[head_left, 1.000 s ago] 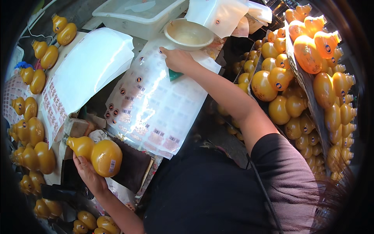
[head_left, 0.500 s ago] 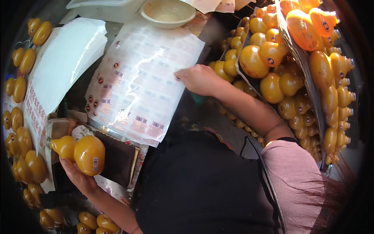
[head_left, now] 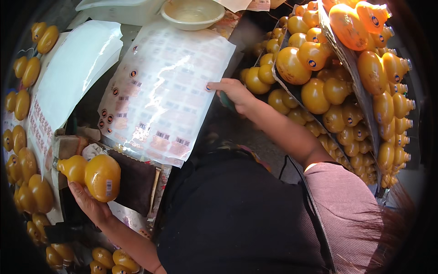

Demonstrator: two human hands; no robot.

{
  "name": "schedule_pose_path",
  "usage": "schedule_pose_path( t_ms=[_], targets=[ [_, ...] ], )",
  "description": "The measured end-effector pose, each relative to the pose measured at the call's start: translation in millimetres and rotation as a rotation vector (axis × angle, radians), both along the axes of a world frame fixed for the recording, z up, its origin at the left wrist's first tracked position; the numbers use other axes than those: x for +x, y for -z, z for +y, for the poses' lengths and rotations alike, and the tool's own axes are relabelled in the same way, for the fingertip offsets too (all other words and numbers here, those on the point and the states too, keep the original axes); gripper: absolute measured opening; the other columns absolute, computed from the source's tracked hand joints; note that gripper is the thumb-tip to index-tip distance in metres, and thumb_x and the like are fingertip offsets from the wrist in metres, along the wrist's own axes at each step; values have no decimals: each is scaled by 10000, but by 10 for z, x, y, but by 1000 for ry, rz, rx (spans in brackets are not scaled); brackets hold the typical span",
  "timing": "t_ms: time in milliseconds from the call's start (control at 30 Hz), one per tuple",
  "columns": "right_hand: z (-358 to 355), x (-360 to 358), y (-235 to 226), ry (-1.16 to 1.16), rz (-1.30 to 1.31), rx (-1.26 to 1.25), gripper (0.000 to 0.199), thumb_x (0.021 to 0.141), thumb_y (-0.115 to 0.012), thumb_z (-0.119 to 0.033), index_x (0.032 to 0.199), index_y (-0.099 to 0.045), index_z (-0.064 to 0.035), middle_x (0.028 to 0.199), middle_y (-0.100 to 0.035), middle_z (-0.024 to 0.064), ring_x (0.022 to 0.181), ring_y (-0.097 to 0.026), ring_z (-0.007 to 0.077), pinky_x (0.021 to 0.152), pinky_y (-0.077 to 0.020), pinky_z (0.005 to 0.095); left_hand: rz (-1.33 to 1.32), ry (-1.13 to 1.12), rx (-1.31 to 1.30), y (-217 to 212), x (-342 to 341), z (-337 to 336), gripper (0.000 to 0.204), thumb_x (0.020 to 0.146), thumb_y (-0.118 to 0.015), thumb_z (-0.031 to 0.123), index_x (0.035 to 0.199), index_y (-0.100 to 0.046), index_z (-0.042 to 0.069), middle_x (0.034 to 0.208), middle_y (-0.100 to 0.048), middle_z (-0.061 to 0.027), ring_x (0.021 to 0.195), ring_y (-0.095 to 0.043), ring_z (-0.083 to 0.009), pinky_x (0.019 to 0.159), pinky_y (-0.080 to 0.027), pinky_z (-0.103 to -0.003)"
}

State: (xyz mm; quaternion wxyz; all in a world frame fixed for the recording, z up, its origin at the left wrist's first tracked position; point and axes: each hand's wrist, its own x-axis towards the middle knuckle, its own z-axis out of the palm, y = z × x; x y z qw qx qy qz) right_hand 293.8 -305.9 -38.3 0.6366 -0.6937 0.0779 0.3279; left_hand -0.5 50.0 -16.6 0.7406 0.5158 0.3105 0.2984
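Note:
My left hand [head_left: 86,201] grips a round orange bottle [head_left: 93,176] lying on its side over a dark brown cloth [head_left: 132,180], a small label showing on its belly. My right hand [head_left: 232,93] rests at the right edge of a large glossy sticker sheet [head_left: 159,96], a small round sticker on a fingertip and a green object tucked in the palm. The sheet carries rows of round and rectangular labels, many peeled off.
A white stack of backing sheets [head_left: 73,68] lies left of the sticker sheet. A cream bowl [head_left: 191,13] and a white tub [head_left: 121,9] stand at the back. Many orange bottles fill a rack on the right [head_left: 333,86] and line the left side [head_left: 23,164].
My right hand has drawn back from the sheet's far top edge to its right edge near me. The left hand keeps the bottle in about the same place.

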Motion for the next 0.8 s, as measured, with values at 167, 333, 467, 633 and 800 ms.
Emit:
schedule_pose_path(
  t_ms=[167,333,467,633,800],
  targets=[
    [-299,105,78,-66,152,25,228,804,-725,-246,837,-662,-29,626,-523,0,520,-482,97,475,-378,250,14,-26,-12,-24,55,-19,544,1015,-425,380,1422,-327,33,1356,-472,-121,1239,-485,-228,1040,-401,-378],
    [-223,86,120,-212,-45,-78,184,815,-719,-235,788,-656,-64,577,-486,-43,517,-455,63,452,-331,215,14,-39,-20,31,-31,-10,513,1018,-425,365,1409,-345,44,1348,-479,-121,1227,-494,-223,1033,-408,-374],
    [-67,-51,-349,-353,-41,-110,227,818,-740,-252,822,-694,-30,649,-563,-20,514,-453,52,485,-345,198,-3,-26,122,71,28,4,465,1010,-458,340,1362,-383,45,1280,-522,-103,1161,-529,-206,986,-438,-349],
    [855,-239,-765,-516,-169,77,247,858,-696,-221,920,-693,19,641,-543,-33,555,-454,30,503,-340,191,-146,39,38,-85,173,-114,474,999,-481,322,1363,-373,37,1271,-526,-101,1175,-533,-222,1002,-438,-369],
    [1963,-494,-988,-1026,-270,333,306,911,-615,-265,1123,-692,-58,600,-504,-28,532,-442,44,490,-346,198,-222,40,-51,-163,178,-161,553,963,-547,340,1373,-337,34,1300,-507,-120,1205,-516,-236,1026,-425,-372]
  ],
)
